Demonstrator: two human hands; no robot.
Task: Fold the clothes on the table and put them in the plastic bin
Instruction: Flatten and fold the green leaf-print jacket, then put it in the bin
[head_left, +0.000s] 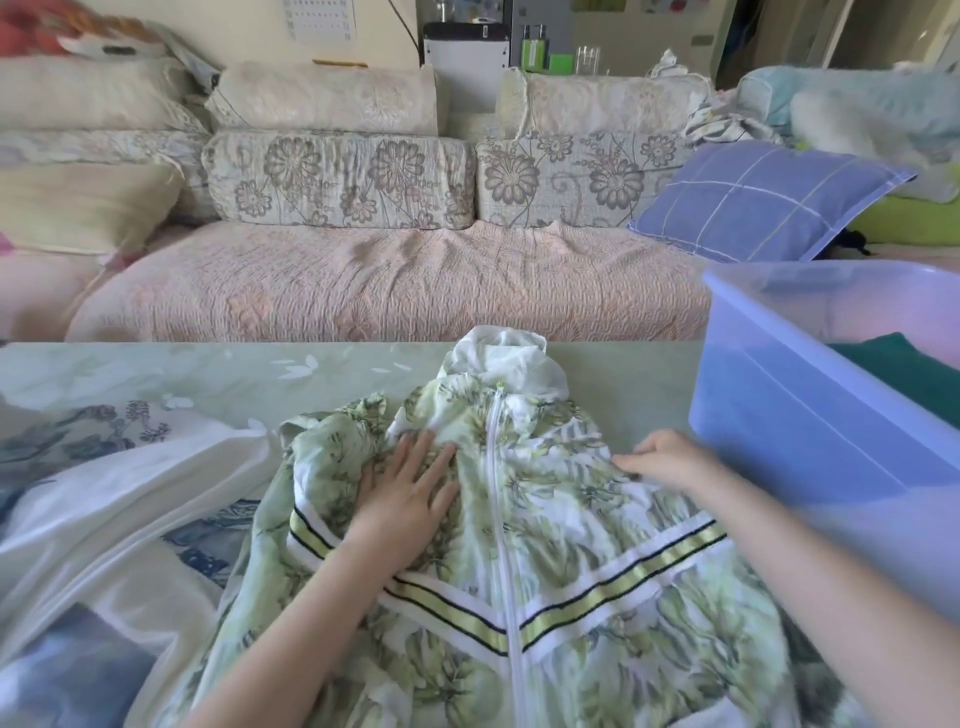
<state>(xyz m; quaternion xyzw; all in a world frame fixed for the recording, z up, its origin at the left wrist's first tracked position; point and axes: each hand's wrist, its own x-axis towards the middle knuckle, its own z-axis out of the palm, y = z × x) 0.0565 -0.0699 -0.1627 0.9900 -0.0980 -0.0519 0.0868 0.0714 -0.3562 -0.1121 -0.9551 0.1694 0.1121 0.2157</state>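
Note:
A green leaf-print hooded jacket (550, 519) with a white zipper and striped chevron bands lies front up on the table, its hood pointing toward the sofa. My left hand (410, 486) lies flat on its left chest with straight fingers. At the jacket's right shoulder, my right hand (670, 460) has its fingers bent down onto the fabric; whether it pinches the cloth is unclear. The translucent blue plastic bin (810, 415) stands at the right of the table, with a folded dark green garment (898, 369) inside it.
A white and blue printed garment (119, 519) lies spread over the table's left side. The pale green table (182, 374) ends just past the hood. Beyond it is a sofa (389, 280) with floral cushions and a blue checked pillow (763, 202).

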